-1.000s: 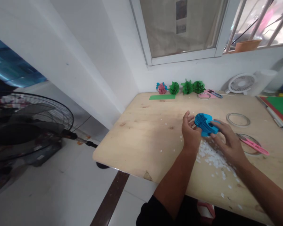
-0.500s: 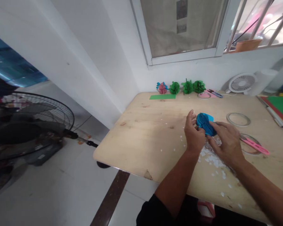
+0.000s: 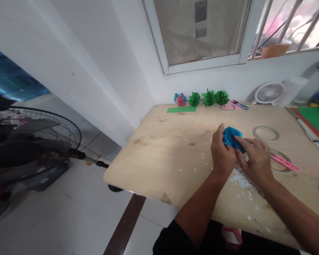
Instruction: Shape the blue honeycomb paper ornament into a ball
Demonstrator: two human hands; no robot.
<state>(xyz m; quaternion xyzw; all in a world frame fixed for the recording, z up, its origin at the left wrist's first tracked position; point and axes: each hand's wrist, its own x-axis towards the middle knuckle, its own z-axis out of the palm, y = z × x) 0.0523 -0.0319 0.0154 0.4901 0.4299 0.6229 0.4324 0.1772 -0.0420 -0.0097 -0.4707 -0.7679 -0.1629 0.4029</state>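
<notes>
A blue folded-paper ornament (image 3: 231, 137), layered in pleats, is held just above the wooden table between my two hands. My left hand (image 3: 222, 152) grips its left side, fingers pointing up along it and the thumb at its lower edge. From the right, my right hand (image 3: 255, 156) closes on it with fingertips on the front and thumb below. Small white paper scraps (image 3: 240, 179) lie scattered under and around my hands. Pink-handled scissors (image 3: 285, 162) rest across a tape roll (image 3: 278, 170) to the right of my right hand.
Another tape roll (image 3: 266, 133) lies behind my right hand. Several paper ornaments, including a pink-and-blue one (image 3: 180, 99), line the wall beside a green paper strip (image 3: 181, 109). A small white fan (image 3: 270, 92) and coloured sheets (image 3: 315, 118) sit at the right. A large floor fan (image 3: 39, 141) stands left.
My left hand has turned and moved in closer round the blue paper ornament, its fingers now against the side. The ornament's pleats look more spread. The view has shifted slightly.
</notes>
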